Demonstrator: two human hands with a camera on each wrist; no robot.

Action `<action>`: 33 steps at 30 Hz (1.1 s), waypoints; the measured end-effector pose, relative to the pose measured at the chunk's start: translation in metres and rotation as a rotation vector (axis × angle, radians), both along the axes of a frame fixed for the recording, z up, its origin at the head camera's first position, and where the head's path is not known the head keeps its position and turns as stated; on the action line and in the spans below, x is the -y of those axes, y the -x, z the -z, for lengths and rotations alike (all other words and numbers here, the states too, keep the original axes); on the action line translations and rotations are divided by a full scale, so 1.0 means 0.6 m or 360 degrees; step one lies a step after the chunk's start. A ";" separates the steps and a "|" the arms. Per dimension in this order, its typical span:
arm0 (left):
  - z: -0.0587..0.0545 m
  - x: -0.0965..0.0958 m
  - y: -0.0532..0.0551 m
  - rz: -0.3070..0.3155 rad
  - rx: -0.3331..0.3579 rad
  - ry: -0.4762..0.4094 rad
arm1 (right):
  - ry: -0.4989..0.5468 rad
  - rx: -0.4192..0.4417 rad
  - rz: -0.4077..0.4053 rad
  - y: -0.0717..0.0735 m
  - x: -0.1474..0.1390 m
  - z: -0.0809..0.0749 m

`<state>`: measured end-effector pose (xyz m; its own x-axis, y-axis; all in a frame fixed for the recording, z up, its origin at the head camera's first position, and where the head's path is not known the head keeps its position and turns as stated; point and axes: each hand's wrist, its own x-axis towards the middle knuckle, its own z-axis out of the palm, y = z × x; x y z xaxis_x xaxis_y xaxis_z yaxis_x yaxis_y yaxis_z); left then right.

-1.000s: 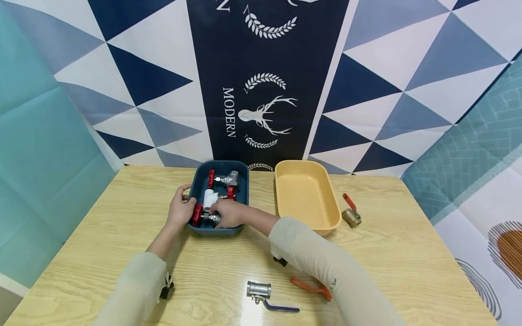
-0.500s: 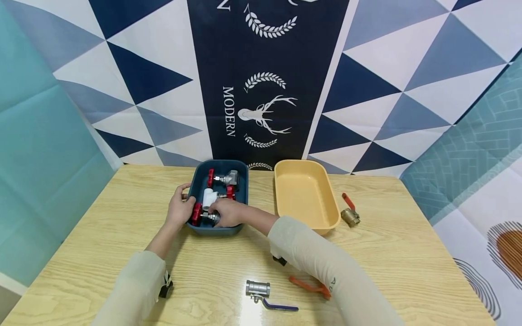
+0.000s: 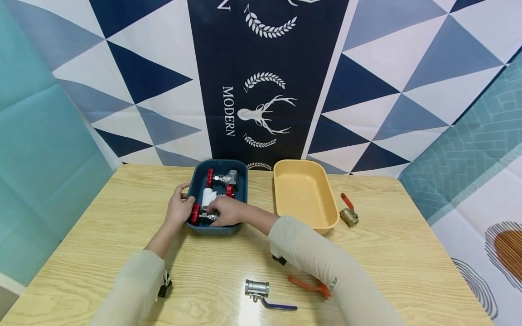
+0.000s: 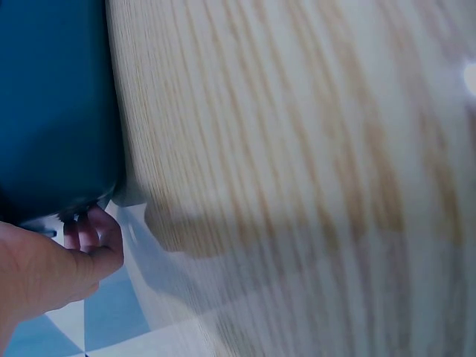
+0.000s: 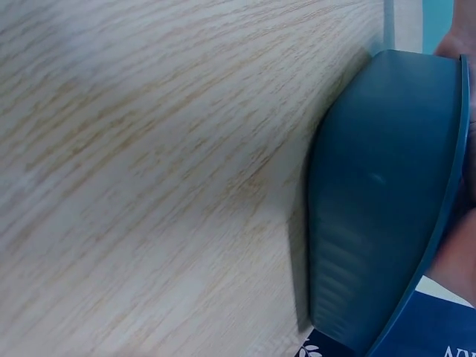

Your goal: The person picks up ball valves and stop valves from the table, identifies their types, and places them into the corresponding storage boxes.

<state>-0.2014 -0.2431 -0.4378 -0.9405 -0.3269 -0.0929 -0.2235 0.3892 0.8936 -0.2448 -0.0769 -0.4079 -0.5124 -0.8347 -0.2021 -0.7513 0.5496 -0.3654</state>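
Right hand (image 3: 226,212) barely shifted, wooden table (image 3: 212,267), patterned wall (image 3: 157,59)

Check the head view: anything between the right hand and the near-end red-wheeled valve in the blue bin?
Nothing visible. The right hand reaches over the right side of the blue bin to the near valve. The white-bodied valve lies just beyond, close beside the hand. The hand hides the exact contact.
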 end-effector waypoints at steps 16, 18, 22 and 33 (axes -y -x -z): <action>-0.007 -0.003 -0.006 0.0011 -0.0013 0.0007 | 0.0211 -0.0082 0.0109 -0.014 -0.025 -0.016; -0.009 -0.003 -0.008 0.0009 -0.0011 -0.0001 | 0.0254 -0.0100 0.0106 -0.015 -0.029 -0.016; -0.009 -0.003 -0.009 0.0005 -0.0005 -0.0009 | 0.0356 -0.0095 0.0110 -0.017 -0.039 -0.022; -0.011 -0.003 -0.011 0.0002 -0.0025 -0.0020 | 0.0446 -0.0065 0.0210 -0.026 -0.073 -0.047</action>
<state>-0.1950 -0.2415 -0.4314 -0.9422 -0.3248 -0.0819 -0.2088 0.3782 0.9019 -0.2294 -0.0329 -0.3797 -0.6227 -0.7809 0.0492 -0.6974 0.5255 -0.4873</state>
